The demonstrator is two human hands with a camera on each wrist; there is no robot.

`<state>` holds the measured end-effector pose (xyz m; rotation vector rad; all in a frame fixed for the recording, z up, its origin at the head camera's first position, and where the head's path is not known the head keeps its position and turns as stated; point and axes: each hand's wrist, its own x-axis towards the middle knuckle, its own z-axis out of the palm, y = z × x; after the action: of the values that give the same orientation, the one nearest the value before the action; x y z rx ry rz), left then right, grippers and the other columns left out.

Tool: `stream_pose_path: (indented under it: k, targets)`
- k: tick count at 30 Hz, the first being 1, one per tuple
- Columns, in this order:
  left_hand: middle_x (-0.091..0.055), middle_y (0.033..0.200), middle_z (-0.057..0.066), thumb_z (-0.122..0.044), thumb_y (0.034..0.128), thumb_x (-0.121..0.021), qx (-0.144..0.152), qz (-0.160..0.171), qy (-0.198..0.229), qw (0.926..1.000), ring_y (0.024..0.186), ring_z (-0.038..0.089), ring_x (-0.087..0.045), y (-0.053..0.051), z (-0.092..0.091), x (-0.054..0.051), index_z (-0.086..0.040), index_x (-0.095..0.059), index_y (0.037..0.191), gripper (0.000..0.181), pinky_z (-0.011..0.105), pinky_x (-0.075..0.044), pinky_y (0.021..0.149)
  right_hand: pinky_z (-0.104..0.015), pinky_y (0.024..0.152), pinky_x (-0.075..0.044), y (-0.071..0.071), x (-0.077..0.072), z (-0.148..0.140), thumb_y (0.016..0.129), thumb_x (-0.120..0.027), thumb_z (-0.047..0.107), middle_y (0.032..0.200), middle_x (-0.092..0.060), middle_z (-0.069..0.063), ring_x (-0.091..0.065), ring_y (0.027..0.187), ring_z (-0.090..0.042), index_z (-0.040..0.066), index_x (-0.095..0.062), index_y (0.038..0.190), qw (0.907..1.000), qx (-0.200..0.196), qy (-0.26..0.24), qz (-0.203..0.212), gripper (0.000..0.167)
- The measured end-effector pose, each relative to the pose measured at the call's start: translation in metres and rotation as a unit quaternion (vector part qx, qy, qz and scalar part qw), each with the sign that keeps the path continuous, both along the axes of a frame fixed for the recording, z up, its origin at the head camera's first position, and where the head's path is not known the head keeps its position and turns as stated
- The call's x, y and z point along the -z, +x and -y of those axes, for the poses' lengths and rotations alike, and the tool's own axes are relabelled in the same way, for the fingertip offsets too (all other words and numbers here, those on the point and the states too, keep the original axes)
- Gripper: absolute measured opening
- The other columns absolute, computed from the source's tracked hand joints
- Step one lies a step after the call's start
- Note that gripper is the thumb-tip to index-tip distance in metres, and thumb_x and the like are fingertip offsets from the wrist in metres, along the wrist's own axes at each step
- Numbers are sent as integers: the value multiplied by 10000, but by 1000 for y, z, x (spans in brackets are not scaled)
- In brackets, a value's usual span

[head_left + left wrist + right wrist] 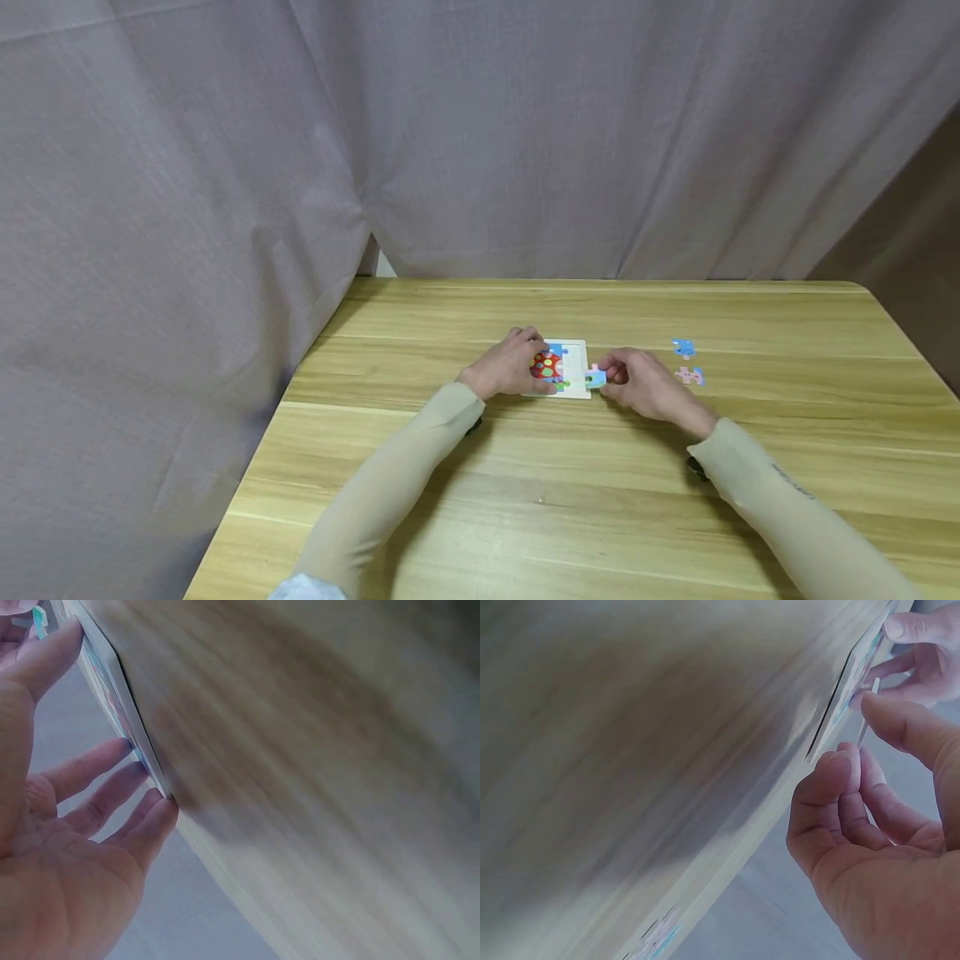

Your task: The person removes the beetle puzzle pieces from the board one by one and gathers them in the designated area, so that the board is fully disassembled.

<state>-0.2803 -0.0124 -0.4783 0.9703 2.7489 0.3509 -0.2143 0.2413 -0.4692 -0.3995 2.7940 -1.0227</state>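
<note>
A white-framed jigsaw puzzle board (pixel 576 390) lies flat on the table, its left part filled with a red, dotted picture and blue and green areas. My left hand (pixel 510 364) rests across its left side, thumb and fingers spread; the left wrist view shows the fingertips (pixel 154 832) against the board's edge. Over the board's right edge, my right hand (pixel 643 385) pinches a blue-and-green puzzle piece (pixel 596 379) between thumb and fingers. The right wrist view shows this piece edge-on, as a thin strip. Part of the picture is hidden under my left hand.
Right of my right hand lie a blue puzzle piece (pixel 683 347) and a pink-and-blue puzzle piece (pixel 691 376), apart from the board. The wooden table (pixel 525 517) reaches back to a grey curtain (pixel 510 150), which also hangs along the left side.
</note>
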Motion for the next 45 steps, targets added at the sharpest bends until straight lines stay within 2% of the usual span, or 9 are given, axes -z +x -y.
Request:
stream_pose_path:
  k: [6,12,20,26,36,45]
  targets:
    - [-550,1573,33,-503,940,-849,-45,33,-26,10000,1431,226,-503,1,0,0,-107,-641,1513,727,290,-519,1146,-205,745,-499,8,-2,-13,931,-815,48,993,-713,-96,-622,918,-169,-26,-714,1144,9999,27,72,-69,247]
    - [-534,1591,35,-510,953,-835,-59,100,-14,9999,1445,228,-492,1,1,0,-111,-628,1527,729,312,-518,1156,-193,749,-509,14,-2,-26,924,-827,52,977,-728,-81,-632,902,-135,-14,-723,1114,9996,64,178,-230,227]
    - [-535,1585,25,-501,954,-836,-73,135,37,9999,1438,223,-488,0,1,1,-114,-638,1519,713,316,-524,1142,-200,698,-483,23,1,-44,921,-811,15,925,-684,-58,-574,824,-102,-21,-712,1080,9998,114,98,-144,191]
    - [-535,1587,24,-498,951,-841,-107,169,57,9998,1460,225,-481,0,0,1,-117,-646,1511,705,324,-516,1164,-201,696,-467,31,3,-57,929,-817,25,943,-672,-45,-550,828,-79,-12,-715,1096,9996,200,141,-117,199]
    - [-539,1579,33,-494,955,-837,-70,169,94,9998,1448,234,-485,0,2,2,-112,-647,1510,700,330,-522,1153,-197,686,-475,43,5,-79,934,-818,13,969,-680,-58,-533,823,-14,-27,-715,1118,9994,294,140,-131,215]
    - [-531,1588,32,-491,957,-838,-102,203,72,9997,1461,245,-484,3,0,0,-107,-650,1506,696,335,-520,1168,-176,692,-489,51,7,-95,925,-823,11,986,-711,-87,-526,825,45,-86,-720,1163,9992,348,92,-173,277]
